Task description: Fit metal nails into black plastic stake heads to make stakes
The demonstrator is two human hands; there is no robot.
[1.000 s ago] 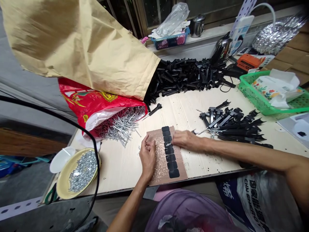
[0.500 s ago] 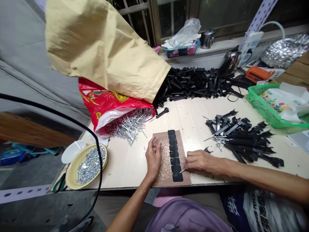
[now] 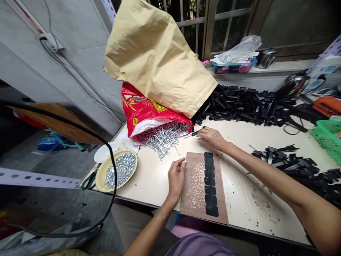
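My left hand (image 3: 176, 181) rests at the left edge of a brown board (image 3: 223, 199), fingers loosely curled, index finger and thumb slightly apart, nothing visible between them. On the board lies a column of black rounded pads (image 3: 210, 190), with many pale specks to their left. My right hand (image 3: 213, 138) reaches past the board's far edge. Its fingertips close on the end of a black plastic piece (image 3: 198, 131) with a thin metal rod; the fingers partly hide that end. Just left of it, metal pins (image 3: 162, 140) spill from a red bag (image 3: 133, 110).
A yellow bowl (image 3: 134, 173) of small shiny metal bits stands at the left. Black plastic parts (image 3: 239, 103) are heaped at the back under a tan sack (image 3: 160, 60); another pile (image 3: 293, 163) lies right. A green basket (image 3: 325, 138) sits at the far right. A black cable (image 3: 115, 177) hangs left.
The view has turned left. My right hand has moved from the board's near right side to the black plastic piece by the red bag. My left hand stays at the board's left edge.
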